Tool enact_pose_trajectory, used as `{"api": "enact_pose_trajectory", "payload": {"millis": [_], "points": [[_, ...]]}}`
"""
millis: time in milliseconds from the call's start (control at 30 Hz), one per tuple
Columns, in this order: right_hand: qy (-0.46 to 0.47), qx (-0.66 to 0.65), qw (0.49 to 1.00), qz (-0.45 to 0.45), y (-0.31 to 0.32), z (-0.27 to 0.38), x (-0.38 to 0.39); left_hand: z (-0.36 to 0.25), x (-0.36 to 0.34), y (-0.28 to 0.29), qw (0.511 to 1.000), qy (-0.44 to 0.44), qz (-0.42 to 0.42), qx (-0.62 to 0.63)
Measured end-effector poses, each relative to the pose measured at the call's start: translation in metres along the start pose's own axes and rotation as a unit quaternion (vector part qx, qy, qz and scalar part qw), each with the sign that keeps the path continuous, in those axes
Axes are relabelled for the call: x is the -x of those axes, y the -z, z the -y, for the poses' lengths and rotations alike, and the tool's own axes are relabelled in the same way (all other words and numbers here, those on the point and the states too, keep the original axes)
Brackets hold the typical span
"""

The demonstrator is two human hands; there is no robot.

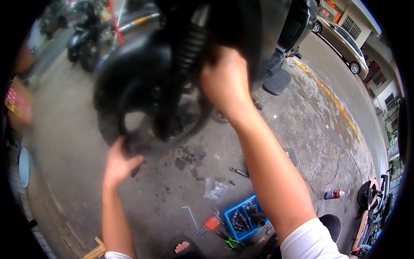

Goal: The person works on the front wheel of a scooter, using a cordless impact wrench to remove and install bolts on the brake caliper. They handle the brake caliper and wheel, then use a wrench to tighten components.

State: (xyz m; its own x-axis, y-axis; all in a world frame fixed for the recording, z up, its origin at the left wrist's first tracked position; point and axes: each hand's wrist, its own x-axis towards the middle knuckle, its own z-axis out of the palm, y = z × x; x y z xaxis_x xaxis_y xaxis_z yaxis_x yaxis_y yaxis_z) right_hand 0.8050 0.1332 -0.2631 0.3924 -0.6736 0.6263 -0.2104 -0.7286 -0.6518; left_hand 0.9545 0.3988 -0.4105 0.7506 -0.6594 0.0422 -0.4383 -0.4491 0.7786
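Observation:
Above me stands a scooter's dark front end, blurred, with a black front fender [129, 69], a coil-spring shock absorber [189, 47] and the front wheel [181, 140]. At the wheel's lower left, my left hand [118, 163] is wrapped on the tyre, thumb on the near side and fingertips hidden. My right hand [226, 82] is closed, reaching up beside the shock absorber. Its fingertips vanish into the dark part of the scooter, so what they grip is hidden.
On the concrete lie a blue parts tray [243, 233], hex keys in an orange holder [211, 223], green-handled pliers [230, 242], a ratchet wrench [239, 172], a clear plastic bag [215, 190] and a spray can [334, 194]. A parked car [343, 41] stands far right.

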Motion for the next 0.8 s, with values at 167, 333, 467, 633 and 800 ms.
{"api": "enact_pose_trajectory", "payload": {"millis": [167,333,467,633,800], "points": [[0.011,-0.002,0.999,-0.032,0.009,-0.012,0.014,0.000,0.000,-0.001,1.000,-0.003,0.024,-0.009],[-0.001,-0.017,1.000,-0.006,0.032,-0.033,0.044,-0.002,0.005,-0.001,0.999,0.010,0.031,-0.024],[-0.099,-0.034,0.992,0.071,0.042,-0.060,0.080,-0.009,0.009,0.001,0.999,0.023,0.045,-0.011],[-0.159,-0.053,0.972,0.164,0.044,-0.083,0.119,-0.023,0.009,0.003,0.997,0.031,0.072,-0.029],[-0.172,-0.016,0.959,0.224,0.043,-0.089,0.141,-0.021,0.010,0.003,0.996,0.008,0.078,-0.046]]}}
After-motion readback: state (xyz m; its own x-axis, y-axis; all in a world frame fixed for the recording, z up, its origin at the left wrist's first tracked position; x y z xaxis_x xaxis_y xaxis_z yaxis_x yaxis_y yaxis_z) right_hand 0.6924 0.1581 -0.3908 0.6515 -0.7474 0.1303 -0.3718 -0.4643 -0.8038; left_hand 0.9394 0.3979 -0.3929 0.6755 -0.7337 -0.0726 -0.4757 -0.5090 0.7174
